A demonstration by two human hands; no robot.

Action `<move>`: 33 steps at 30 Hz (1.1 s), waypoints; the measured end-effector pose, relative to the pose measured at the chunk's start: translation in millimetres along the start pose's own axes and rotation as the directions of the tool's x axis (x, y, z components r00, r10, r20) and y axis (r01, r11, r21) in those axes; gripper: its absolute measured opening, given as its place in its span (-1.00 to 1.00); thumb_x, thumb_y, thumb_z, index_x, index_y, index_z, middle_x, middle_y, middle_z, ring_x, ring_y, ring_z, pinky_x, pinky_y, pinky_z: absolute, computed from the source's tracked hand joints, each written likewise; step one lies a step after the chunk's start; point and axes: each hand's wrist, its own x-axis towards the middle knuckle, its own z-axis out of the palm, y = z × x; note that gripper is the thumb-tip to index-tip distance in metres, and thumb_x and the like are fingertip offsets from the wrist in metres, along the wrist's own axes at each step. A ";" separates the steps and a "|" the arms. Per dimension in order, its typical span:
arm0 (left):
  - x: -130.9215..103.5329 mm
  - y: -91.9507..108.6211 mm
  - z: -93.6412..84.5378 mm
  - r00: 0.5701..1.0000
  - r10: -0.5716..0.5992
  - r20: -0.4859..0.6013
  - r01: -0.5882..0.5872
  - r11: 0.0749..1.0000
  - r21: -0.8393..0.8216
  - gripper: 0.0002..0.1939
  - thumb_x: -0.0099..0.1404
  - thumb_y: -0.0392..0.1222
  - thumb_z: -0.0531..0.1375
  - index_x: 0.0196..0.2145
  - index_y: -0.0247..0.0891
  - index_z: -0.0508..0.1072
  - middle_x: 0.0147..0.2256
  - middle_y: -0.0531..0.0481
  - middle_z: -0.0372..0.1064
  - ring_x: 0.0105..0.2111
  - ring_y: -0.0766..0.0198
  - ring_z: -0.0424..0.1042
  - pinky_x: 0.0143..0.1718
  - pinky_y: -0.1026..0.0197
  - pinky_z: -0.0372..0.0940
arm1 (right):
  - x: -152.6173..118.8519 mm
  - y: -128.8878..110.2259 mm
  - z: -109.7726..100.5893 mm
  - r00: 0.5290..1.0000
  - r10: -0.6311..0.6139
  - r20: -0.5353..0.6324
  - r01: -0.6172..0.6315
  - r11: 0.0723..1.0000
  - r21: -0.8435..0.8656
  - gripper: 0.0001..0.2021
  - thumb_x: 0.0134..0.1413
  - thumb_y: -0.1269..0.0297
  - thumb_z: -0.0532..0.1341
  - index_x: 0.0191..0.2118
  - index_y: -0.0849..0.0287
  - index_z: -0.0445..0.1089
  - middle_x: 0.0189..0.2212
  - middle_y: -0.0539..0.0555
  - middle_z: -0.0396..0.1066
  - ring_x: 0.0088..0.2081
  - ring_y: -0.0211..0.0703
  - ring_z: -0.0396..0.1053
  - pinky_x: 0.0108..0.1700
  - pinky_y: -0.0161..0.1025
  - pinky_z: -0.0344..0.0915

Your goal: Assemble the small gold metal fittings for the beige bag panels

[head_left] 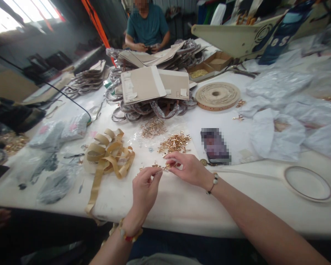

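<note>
My left hand (146, 180) and my right hand (183, 167) meet above the table's near middle, fingertips pinched. Between the right fingers shows a small gold metal fitting (167, 166). The left thumb and forefinger pinch at its left end; what exactly they hold is too small to make out. Just behind the hands lies a pile of gold fittings (176, 141), with a few more loose ones (156, 164) by the left knuckles. A clear plastic bag of gold fittings (153, 127) rests farther back.
Curled tan strap (110, 156) lies left. A phone (215, 145) and a roll of tape (308, 183) are on the right. Behind stand stacked cardboard pieces (143, 84) over wrapped handles and a coiled strip roll (217, 95). A person (146, 27) sits across the table (187, 217).
</note>
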 end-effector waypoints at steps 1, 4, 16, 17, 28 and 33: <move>0.2 0.2 0.2 1.000 -0.007 -0.005 0.007 1.000 -0.004 -0.84 0.35 -0.13 0.21 -0.29 -0.17 0.60 -0.30 -0.03 0.57 -0.42 0.27 0.43 -0.41 0.24 0.26 | 0.0 0.1 0.1 1.000 -0.001 -0.001 0.001 1.000 0.001 -0.70 0.10 0.49 0.30 -0.04 0.11 0.39 -0.21 0.04 0.58 -0.17 -0.14 0.59 -0.14 -0.25 0.47; 1.1 1.7 0.3 1.000 -0.025 -0.015 0.024 0.999 -0.024 -0.83 0.34 -0.11 0.22 -0.30 -0.18 0.60 -0.31 -0.03 0.57 -0.43 0.27 0.43 -0.43 0.25 0.25 | -0.3 0.4 0.2 1.000 -0.009 0.005 0.009 1.000 0.000 -0.69 0.09 0.49 0.30 -0.04 0.10 0.39 -0.23 0.04 0.59 -0.18 -0.13 0.59 -0.15 -0.25 0.47; -3.6 -6.9 7.5 0.973 -0.111 -0.202 0.088 0.989 -0.119 -0.72 0.27 -0.07 0.30 -0.09 -0.19 0.50 -0.33 0.00 0.47 -0.45 0.33 0.38 -0.46 0.28 0.28 | -0.5 -0.2 0.6 1.000 0.016 0.020 -0.016 1.000 0.014 -0.67 0.08 0.49 0.32 -0.03 0.10 0.39 -0.20 0.03 0.59 -0.19 -0.14 0.59 -0.16 -0.25 0.47; -6.0 -7.9 7.5 0.967 -0.052 -0.249 0.034 0.997 -0.076 -0.81 0.28 -0.08 0.30 -0.18 -0.19 0.51 -0.36 0.00 0.47 -0.43 0.31 0.40 -0.41 0.25 0.30 | -0.3 -0.6 0.3 1.000 0.023 0.011 -0.023 1.000 0.017 -0.66 0.07 0.49 0.33 -0.03 0.10 0.39 -0.22 0.03 0.59 -0.20 -0.14 0.59 -0.16 -0.25 0.47; -2.9 -16.5 10.0 0.947 0.289 -0.138 -0.272 0.954 0.125 -0.88 0.35 -0.23 0.27 -0.17 -0.18 0.60 -0.26 -0.03 0.61 -0.27 0.20 0.56 -0.18 0.14 0.42 | -0.4 1.1 0.4 0.999 -0.036 0.023 0.037 0.999 -0.031 -0.67 0.08 0.49 0.33 -0.03 0.12 0.39 -0.18 0.05 0.59 -0.18 -0.13 0.59 -0.15 -0.25 0.48; 0.3 -19.1 11.5 0.941 0.323 -0.105 -0.304 0.939 0.163 -0.82 0.30 -0.24 0.32 -0.12 -0.20 0.58 -0.24 -0.04 0.60 -0.26 0.19 0.55 -0.19 0.13 0.42 | -0.4 0.8 0.1 0.997 -0.066 0.037 0.069 0.996 -0.063 -0.66 0.07 0.49 0.34 -0.03 0.12 0.39 -0.19 0.05 0.59 -0.19 -0.13 0.59 -0.15 -0.24 0.48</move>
